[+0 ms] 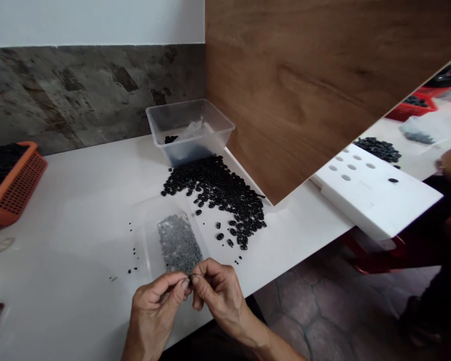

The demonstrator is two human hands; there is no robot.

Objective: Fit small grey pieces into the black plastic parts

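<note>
Head view: left hand (153,302), right hand (222,292) pinch dark piece (190,277).

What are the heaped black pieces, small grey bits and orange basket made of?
Black pieces: probably plastic, or perhaps rubber, dark with faint highlights. Grey bits: likely metal, given their dull silvery look. Orange basket: apparently moulded plastic, fairly matte, from its regular perforated wall.

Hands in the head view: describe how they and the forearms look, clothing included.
The left hand and right hand are bare: no glove, ring or watch shows. The right forearm shows no sleeve; the left is cut off near the wrist.
</note>
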